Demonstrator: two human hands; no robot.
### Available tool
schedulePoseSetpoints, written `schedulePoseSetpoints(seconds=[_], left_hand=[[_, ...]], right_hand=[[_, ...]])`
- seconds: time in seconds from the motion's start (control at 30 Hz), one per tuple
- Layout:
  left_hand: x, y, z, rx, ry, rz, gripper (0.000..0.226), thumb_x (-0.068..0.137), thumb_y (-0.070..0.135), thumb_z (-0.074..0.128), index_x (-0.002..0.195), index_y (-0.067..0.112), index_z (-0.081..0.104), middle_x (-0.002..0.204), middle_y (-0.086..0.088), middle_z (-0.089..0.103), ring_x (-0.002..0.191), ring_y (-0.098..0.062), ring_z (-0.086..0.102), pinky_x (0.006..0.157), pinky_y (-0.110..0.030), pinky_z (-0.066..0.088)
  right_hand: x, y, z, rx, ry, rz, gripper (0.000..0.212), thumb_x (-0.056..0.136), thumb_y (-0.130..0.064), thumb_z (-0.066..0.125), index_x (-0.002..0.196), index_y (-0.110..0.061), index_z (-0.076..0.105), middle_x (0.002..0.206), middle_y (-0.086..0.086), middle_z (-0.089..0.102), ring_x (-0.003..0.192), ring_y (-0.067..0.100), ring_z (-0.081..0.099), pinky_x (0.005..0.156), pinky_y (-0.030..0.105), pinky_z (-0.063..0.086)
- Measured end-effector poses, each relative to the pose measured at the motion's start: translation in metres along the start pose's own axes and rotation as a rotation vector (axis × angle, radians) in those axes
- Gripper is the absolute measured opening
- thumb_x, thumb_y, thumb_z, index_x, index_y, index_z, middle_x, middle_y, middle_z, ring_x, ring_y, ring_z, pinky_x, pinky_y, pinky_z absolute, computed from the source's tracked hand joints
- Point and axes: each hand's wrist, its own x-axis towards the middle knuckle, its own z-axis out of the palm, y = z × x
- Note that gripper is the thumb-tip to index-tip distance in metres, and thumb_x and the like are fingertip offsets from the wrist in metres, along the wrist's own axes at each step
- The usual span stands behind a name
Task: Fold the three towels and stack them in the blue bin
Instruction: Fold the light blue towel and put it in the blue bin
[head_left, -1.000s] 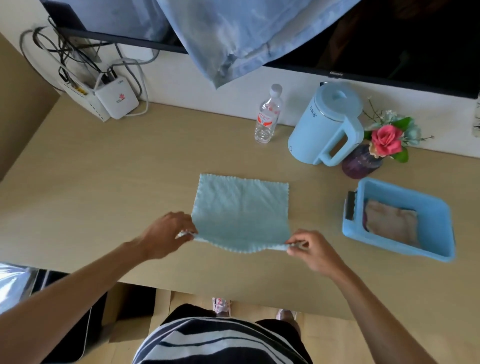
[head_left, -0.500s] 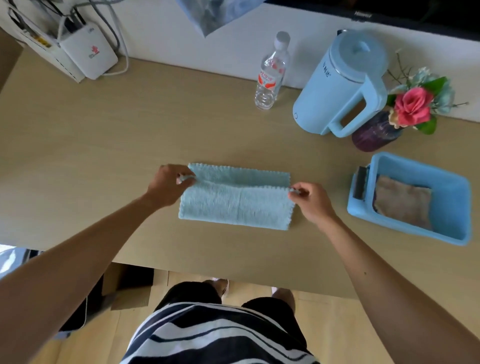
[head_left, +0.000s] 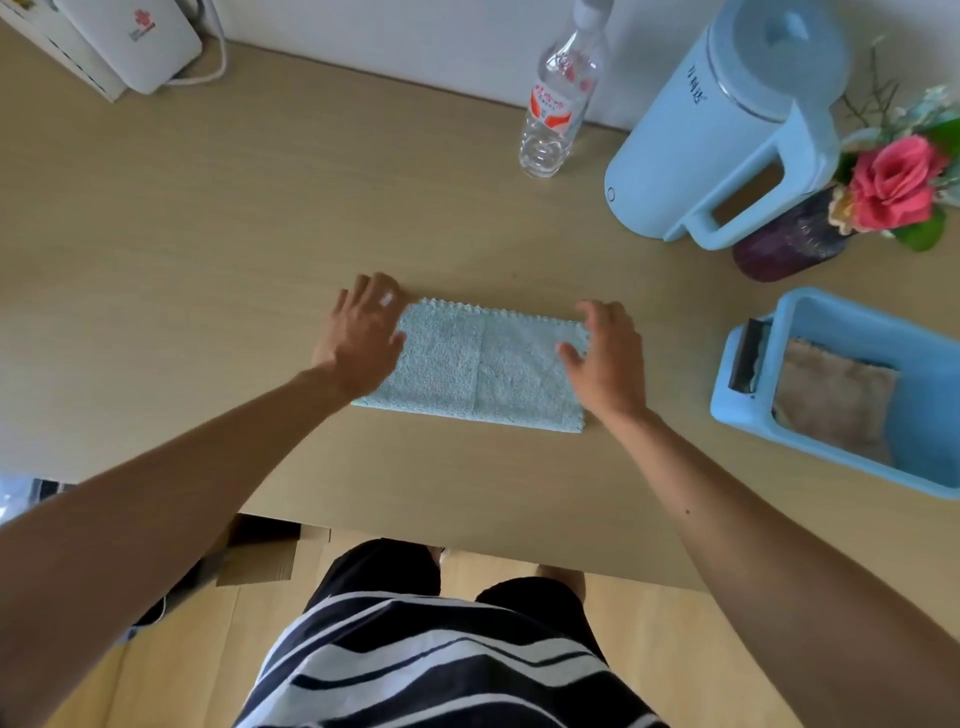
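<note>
While folded once, towel (head_left: 478, 366): long axis runs left to right on the tabletop (head_left: 208, 234)
Left hand (head_left: 361, 335): fingers spread flat, gripping nothing, at its left end
Right hand (head_left: 605, 358): fingers loosely open, empty, at its right end
Blue bin (head_left: 779, 415): nearer the right hand

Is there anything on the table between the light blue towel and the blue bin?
Nothing visible: bare table lies between the light blue towel and the blue bin. Only the right hand rests at the towel's right end.
</note>
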Motion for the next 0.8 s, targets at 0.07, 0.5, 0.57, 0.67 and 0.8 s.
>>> schedulePoseSetpoints(seconds=[0.07, 0.5, 0.57, 0.67, 0.8], left_hand=[[-0.012, 0.017, 0.011, 0.031, -0.11, 0.089, 0.049, 0.086, 0.028, 0.069, 0.132, 0.02, 0.054, 0.133, -0.01, 0.05, 0.12, -0.029, 0.048, 0.1, -0.045, 0.044], [0.003, 0.034, 0.031, 0.246, -0.348, 0.21, 0.075, 0.099, 0.044, 0.046, 0.159, 0.026, 0.003, 0.167, -0.007, -0.01, 0.154, -0.028, -0.01, 0.125, -0.049, 0.006], [0.005, 0.04, 0.028, 0.29, -0.265, 0.254, 0.069, 0.095, 0.033, 0.054, 0.156, 0.021, 0.024, 0.166, -0.013, 0.009, 0.153, -0.034, 0.006, 0.123, -0.051, 0.016], [-0.015, 0.054, 0.027, 0.22, -0.143, 0.375, 0.052, 0.076, 0.008, 0.07, 0.126, 0.016, 0.06, 0.139, -0.014, 0.052, 0.128, -0.034, 0.049, 0.101, -0.044, 0.045], [-0.067, 0.058, 0.033, 0.104, -0.194, 0.545, 0.038, 0.069, 0.0, 0.07, 0.102, 0.018, 0.065, 0.111, -0.005, 0.063, 0.1, -0.021, 0.06, 0.085, -0.034, 0.053]], right_hand=[[-0.01, -0.01, 0.011, -0.022, -0.068, -0.132, 0.045, 0.081, -0.022, 0.074, 0.122, -0.012, 0.059, 0.116, 0.011, 0.056, 0.107, 0.033, 0.057, 0.089, 0.045, 0.048], [-0.068, -0.021, 0.022, -0.242, -0.197, -0.155, 0.059, 0.079, -0.034, 0.068, 0.134, -0.022, 0.049, 0.126, 0.004, 0.051, 0.108, 0.026, 0.054, 0.092, 0.041, 0.049], [-0.087, -0.029, 0.024, -0.22, -0.234, -0.122, 0.057, 0.082, -0.033, 0.068, 0.134, -0.019, 0.048, 0.126, 0.006, 0.051, 0.109, 0.026, 0.055, 0.094, 0.04, 0.048], [-0.121, -0.043, 0.031, -0.051, -0.364, -0.013, 0.06, 0.09, -0.029, 0.066, 0.143, -0.013, 0.043, 0.135, 0.01, 0.047, 0.116, 0.026, 0.056, 0.101, 0.036, 0.048], [-0.161, -0.05, 0.035, 0.137, -0.506, -0.003, 0.063, 0.091, -0.02, 0.067, 0.148, -0.015, 0.042, 0.137, 0.008, 0.047, 0.108, 0.023, 0.064, 0.098, 0.033, 0.051]])
